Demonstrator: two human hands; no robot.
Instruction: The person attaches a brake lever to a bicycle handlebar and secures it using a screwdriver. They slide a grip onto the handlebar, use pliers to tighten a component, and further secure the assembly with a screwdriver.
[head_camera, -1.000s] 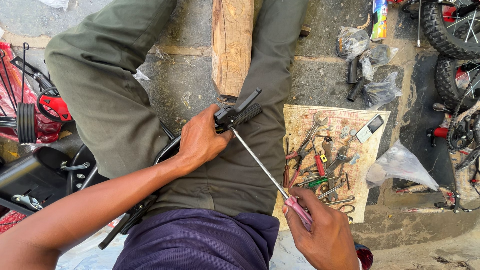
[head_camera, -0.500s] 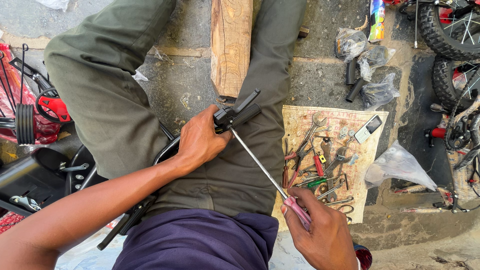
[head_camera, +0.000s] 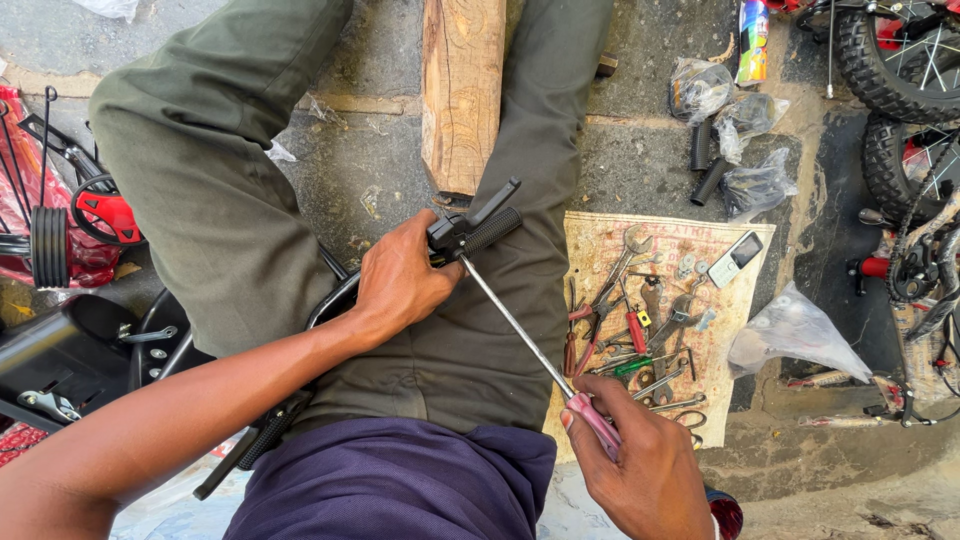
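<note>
At the far left a red toy part (head_camera: 95, 215) and black plastic pieces (head_camera: 60, 355) lie on the ground. The left hand (head_camera: 400, 285) is closed around a black handlebar (head_camera: 330, 300) that rests across the lap, fingers wrapped tight just below the brake clamp (head_camera: 452, 235) and the ribbed grip (head_camera: 492, 230) — the bar's other grip pokes out low beside the left forearm. A wooden block (head_camera: 462, 90) lies on the concrete between the knees. From the clamp a long screwdriver (head_camera: 520, 330) slants down to the right; its tip meets the clamp, and its pink handle sits in the right hand (head_camera: 645, 470), fingers curled fully about it. Just beside that hand, a printed sheet (head_camera: 745, 300) bears pliers, spanners and a small phone (head_camera: 735, 260). Farther right lie clear plastic bags (head_camera: 795, 330) and 2 small knobbly tyres (head_camera: 900, 90).
</note>
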